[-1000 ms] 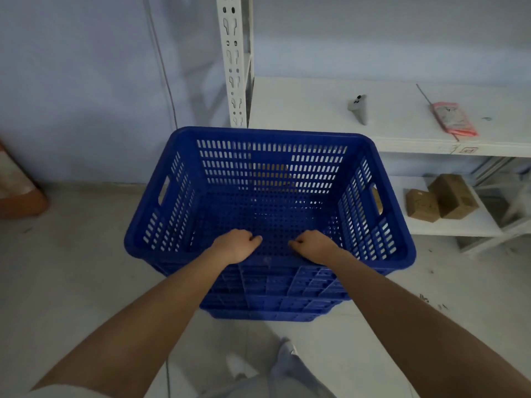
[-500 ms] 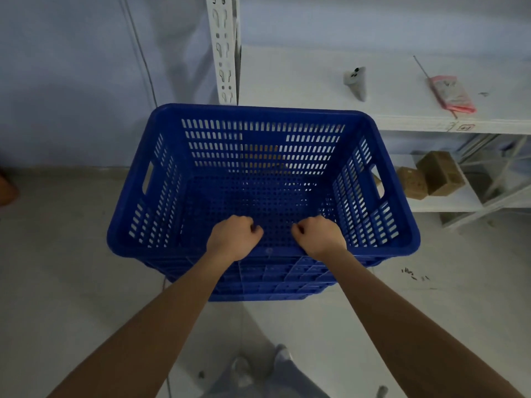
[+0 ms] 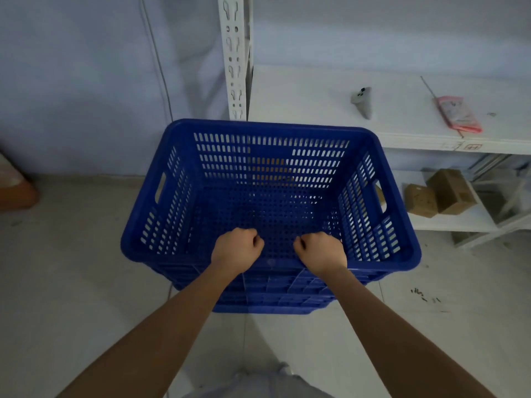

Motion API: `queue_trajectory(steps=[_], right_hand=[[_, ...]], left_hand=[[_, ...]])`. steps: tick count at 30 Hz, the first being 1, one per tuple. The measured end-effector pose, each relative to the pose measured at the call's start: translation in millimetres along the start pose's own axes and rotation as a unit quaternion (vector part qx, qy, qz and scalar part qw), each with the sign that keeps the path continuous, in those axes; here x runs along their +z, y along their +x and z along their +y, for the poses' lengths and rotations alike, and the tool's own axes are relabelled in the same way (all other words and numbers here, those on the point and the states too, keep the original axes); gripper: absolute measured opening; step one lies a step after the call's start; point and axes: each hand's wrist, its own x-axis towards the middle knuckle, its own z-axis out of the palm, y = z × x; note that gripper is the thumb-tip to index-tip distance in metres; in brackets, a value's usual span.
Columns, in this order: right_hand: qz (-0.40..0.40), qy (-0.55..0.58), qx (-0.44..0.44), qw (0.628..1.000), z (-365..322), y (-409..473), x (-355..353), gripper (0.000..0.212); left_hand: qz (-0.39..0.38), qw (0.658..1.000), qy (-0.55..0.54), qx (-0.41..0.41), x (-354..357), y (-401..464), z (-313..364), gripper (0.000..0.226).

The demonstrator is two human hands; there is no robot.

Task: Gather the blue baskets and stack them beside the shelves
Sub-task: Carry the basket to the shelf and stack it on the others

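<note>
A big perforated blue basket (image 3: pixel 270 130) fills the middle of the view, nested on top of other blue baskets whose rims (image 3: pixel 267 307) show beneath its near side. My left hand (image 3: pixel 236 250) and my right hand (image 3: pixel 321 252) are both closed over the basket's near rim, side by side near its middle. The basket is empty inside. The stack stands on the floor just left of the white shelves (image 3: pixel 339 96), in front of their slotted upright post (image 3: pixel 235 56).
On the white shelf lie a grey tool (image 3: pixel 362 101) and a pink packet (image 3: pixel 457 114). Brown cardboard boxes (image 3: pixel 439 193) sit on the lower shelf at right. A pale wall stands behind. An orange-brown object (image 3: pixel 15 191) lies at the left edge on the tiled floor.
The basket has shifted slightly against the shelf as the view moved; my hands stay clenched on the near rim, sitting a little more over it than a second ago.
</note>
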Motion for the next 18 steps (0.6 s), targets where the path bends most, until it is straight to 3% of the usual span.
queue_trajectory(steps=[8,12,15,16,18], right_hand=[[-0.024,-0.078,-0.163,0.983,2.7,-21.3,12.9,0.047],[-0.052,-0.144,-0.132,0.979,-4.7,-15.4,11.8,0.015],[0.007,-0.184,-0.118,0.976,-8.0,-13.6,14.7,0.03],[0.019,-0.202,-0.123,0.971,-7.1,-13.5,15.5,0.04],[0.053,-0.189,-0.118,0.974,-5.3,-9.3,17.9,0.044]], left_hand=[[-0.018,0.984,0.111,0.137,13.3,-22.3,2.2,0.055],[-0.016,0.971,0.161,0.178,14.7,-18.3,-3.3,0.06],[0.021,0.969,0.186,0.161,16.6,-14.4,2.1,0.038],[0.047,0.967,0.195,0.154,16.2,-13.1,3.5,0.036],[0.022,0.969,0.204,0.14,15.7,-10.5,7.0,0.037]])
